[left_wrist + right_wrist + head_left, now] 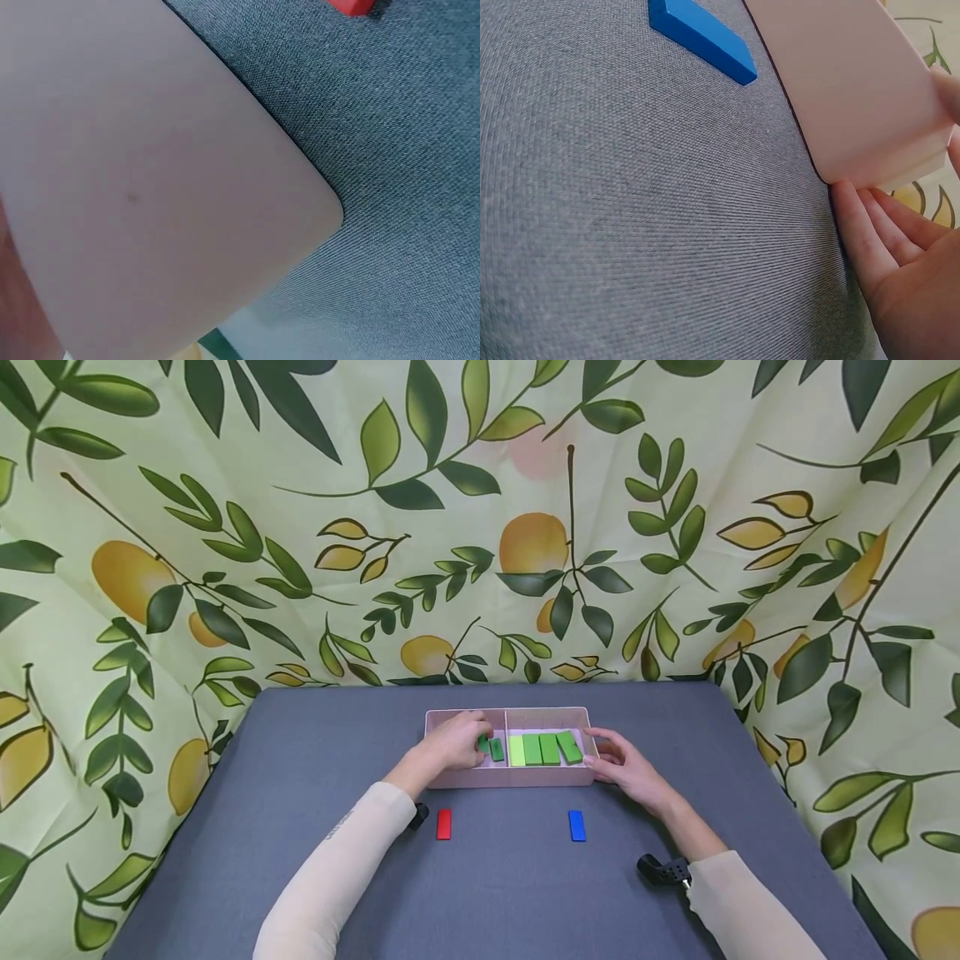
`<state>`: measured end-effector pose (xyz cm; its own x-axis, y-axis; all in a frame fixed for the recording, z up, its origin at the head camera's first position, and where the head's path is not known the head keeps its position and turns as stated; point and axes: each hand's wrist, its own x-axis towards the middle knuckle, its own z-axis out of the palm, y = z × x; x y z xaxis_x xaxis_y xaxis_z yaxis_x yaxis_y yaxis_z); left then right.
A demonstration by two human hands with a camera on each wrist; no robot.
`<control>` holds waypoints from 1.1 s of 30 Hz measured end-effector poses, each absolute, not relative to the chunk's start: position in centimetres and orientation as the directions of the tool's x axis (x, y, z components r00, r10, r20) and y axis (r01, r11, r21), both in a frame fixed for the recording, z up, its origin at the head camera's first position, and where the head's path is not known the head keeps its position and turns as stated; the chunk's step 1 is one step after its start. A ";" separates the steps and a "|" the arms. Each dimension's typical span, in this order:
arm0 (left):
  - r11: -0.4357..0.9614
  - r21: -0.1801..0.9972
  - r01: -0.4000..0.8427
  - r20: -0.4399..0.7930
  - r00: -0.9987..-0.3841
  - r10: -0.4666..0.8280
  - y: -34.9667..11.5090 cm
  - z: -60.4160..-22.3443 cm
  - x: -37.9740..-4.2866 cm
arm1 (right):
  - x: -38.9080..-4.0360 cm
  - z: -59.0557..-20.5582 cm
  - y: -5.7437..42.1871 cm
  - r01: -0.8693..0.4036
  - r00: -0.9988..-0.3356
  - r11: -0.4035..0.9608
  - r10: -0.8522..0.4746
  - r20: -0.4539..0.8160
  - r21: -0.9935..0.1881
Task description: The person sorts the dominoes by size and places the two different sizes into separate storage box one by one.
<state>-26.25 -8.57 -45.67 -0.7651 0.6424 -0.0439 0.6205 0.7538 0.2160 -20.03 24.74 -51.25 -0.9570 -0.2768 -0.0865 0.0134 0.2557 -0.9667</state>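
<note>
A pale pink two-compartment box (pixel 517 778) sits on the table. My left hand (pixel 454 739) reaches into its left compartment, its fingertips pinching a small green block (pixel 482 744). Beside that stands another small green block (pixel 497 750). In the right compartment lie a light green block (pixel 517 750) and several darker green blocks (pixel 550 749) in a row, the rightmost tilted. My right hand (pixel 628 770) holds the box's right end. In the right wrist view, its fingers (pixel 866 225) press against the outer wall, low by the tabletop. The left wrist view shows mainly the box's outer wall (pixel 165 180).
In front of the box, a red block (pixel 444 824) lies to the left and a blue block (pixel 577 826) to the right. The grey cloth-covered table (pixel 510 893) ends at a leaf-and-fruit patterned curtain (pixel 480 568) behind and at both sides.
</note>
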 end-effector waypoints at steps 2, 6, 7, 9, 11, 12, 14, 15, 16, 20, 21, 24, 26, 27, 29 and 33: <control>0.759 0.211 0.616 -0.062 -0.767 0.639 -8.5 -45.9 -26.4 | -20.0 -51.2 24.7 0.010 -0.956 0.241 -0.284 -0.080 -0.971; 0.770 0.214 0.601 -0.107 -0.769 0.630 -8.1 -46.3 -26.7 | -19.8 -51.1 24.8 0.005 -0.955 0.247 -0.286 -0.078 -0.969; 0.770 0.222 0.598 -0.115 -0.768 0.629 -8.0 -46.4 -26.7 | -19.8 -51.1 24.8 0.005 -0.955 0.249 -0.287 -0.078 -0.969; 0.768 0.238 0.595 -0.119 -0.767 0.631 -7.8 -46.5 -26.8 | -19.7 -51.1 24.8 0.004 -0.956 0.251 -0.284 -0.078 -0.968; 0.769 0.251 0.588 -0.117 -0.770 0.627 -7.6 -46.6 -26.8 | -19.7 -51.0 24.8 0.004 -0.956 0.251 -0.282 -0.077 -0.968; 0.770 0.253 0.586 -0.117 -0.771 0.626 -7.5 -46.6 -26.8 | -19.7 -51.0 24.8 0.005 -0.957 0.252 -0.281 -0.078 -0.968; 0.773 0.254 0.582 -0.114 -0.775 0.621 -7.4 -46.6 -26.9 | -19.7 -51.0 24.8 0.005 -0.957 0.250 -0.280 -0.077 -0.968; 0.774 0.254 0.581 -0.109 -0.777 0.619 -7.4 -46.6 -26.9 | -19.8 -51.0 24.8 0.005 -0.957 0.250 -0.281 -0.077 -0.968; 0.774 0.250 0.582 -0.101 -0.779 0.619 -7.4 -46.5 -26.9 | -19.8 -51.0 24.8 0.003 -0.956 0.251 -0.283 -0.077 -0.968; 0.770 0.235 0.593 -0.067 -0.781 0.621 -7.6 -45.7 -26.6 | -19.8 -51.0 24.8 0.002 -0.956 0.250 -0.283 -0.075 -0.968; 0.771 0.225 0.596 -0.061 -0.781 0.622 -7.7 -45.4 -26.4 | -19.8 -51.0 24.8 0.001 -0.956 0.251 -0.283 -0.074 -0.968; 0.772 0.192 0.606 -0.050 -0.779 0.625 -7.7 -44.3 -25.9 | -19.8 -50.9 24.8 0.003 -0.957 0.253 -0.279 -0.076 -0.967; 0.771 0.168 0.615 -0.043 -0.776 0.629 -7.6 -43.6 -25.5 | -19.8 -50.8 24.8 0.006 -0.958 0.257 -0.277 -0.080 -0.966; 0.767 0.159 0.621 -0.038 -0.773 0.633 -7.6 -43.3 -25.3 | -19.7 -50.7 24.8 0.009 -0.958 0.257 -0.275 -0.082 -0.966; 0.764 0.140 0.630 -0.032 -0.768 0.639 -7.5 -42.7 -24.9 | -19.8 -50.8 24.8 0.015 -0.958 0.260 -0.273 -0.088 -0.966; 0.750 0.109 0.652 -0.019 -0.753 0.658 -7.5 -41.7 -24.1 | -19.9 -51.1 24.8 0.018 -0.958 0.264 -0.273 -0.093 -0.964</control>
<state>-24.06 -7.53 -41.68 -0.7530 0.6577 -0.0189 0.6523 0.7500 0.1091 -19.89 24.78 -51.08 -0.9576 -0.2726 -0.0929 0.0183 0.2644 -0.9642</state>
